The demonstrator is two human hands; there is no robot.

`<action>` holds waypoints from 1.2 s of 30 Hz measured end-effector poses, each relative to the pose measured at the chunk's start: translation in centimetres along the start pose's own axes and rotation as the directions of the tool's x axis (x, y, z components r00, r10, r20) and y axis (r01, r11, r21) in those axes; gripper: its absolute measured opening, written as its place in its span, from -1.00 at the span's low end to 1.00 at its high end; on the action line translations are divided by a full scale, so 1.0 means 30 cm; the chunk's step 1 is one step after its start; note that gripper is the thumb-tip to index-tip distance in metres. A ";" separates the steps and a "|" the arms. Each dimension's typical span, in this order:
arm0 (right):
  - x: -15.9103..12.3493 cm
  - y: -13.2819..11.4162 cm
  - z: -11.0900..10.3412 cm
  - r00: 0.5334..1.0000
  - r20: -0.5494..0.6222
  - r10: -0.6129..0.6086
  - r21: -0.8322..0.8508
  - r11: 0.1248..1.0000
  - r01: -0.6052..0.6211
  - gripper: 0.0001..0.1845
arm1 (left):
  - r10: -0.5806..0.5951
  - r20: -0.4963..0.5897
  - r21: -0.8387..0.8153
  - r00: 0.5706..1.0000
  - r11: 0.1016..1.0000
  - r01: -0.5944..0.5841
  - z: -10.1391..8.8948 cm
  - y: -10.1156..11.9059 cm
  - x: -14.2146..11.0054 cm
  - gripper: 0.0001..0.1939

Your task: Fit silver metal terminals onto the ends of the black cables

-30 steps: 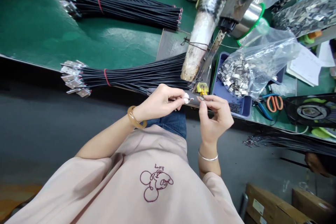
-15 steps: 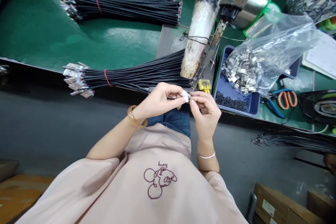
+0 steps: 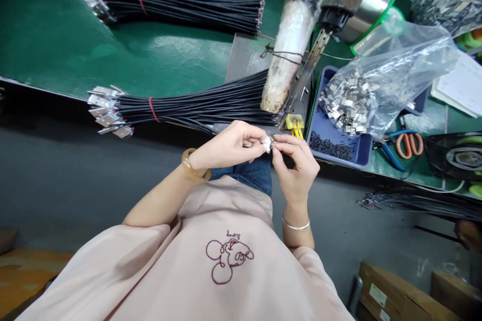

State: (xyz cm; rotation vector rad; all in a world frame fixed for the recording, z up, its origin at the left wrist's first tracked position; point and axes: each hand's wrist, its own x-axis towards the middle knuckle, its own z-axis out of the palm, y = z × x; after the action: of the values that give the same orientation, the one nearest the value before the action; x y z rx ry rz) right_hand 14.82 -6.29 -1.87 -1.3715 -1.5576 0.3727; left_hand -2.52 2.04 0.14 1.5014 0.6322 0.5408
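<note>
A small silvery part [image 3: 271, 139], blurred, sits at the centre of the frame where the fingertips of both hands meet. The right hand [image 3: 296, 163] has its grip pinched on it, thumb against forefinger. The left hand [image 3: 239, 145] has thumb and forefinger drawn together, with white material [image 3: 267, 144] at their tips; what that grip closes on is hidden. Just above the right fingers is a yellow piece [image 3: 295, 125]. A black cable bundle [image 3: 203, 105], tied with a red band [image 3: 151, 109], lies above the left hand along the front of the green worktop [image 3: 169, 57]. Right of centre, a blue tray [image 3: 364, 153] holds small black pieces [image 3: 331, 148] and a clear bag [image 3: 410, 62] of metal connectors [image 3: 346, 103]. More bundled cables [image 3: 181, 5] lie at upper left; cardboard boxes [image 3: 395, 293] stand at lower right.
</note>
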 end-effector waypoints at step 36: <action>-0.010 0.017 0.020 0.965 -0.224 -0.136 -0.045 0.991 0.129 -0.85 | -0.002 -0.364 -0.152 0.931 0.987 -0.057 0.070 -0.011 0.025 -0.90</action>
State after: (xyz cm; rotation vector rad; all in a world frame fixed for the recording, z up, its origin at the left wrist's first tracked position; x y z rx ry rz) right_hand 14.58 -6.19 -2.67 -1.2761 -1.4592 0.1063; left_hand -0.57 0.99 -0.29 1.2681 0.8342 0.8838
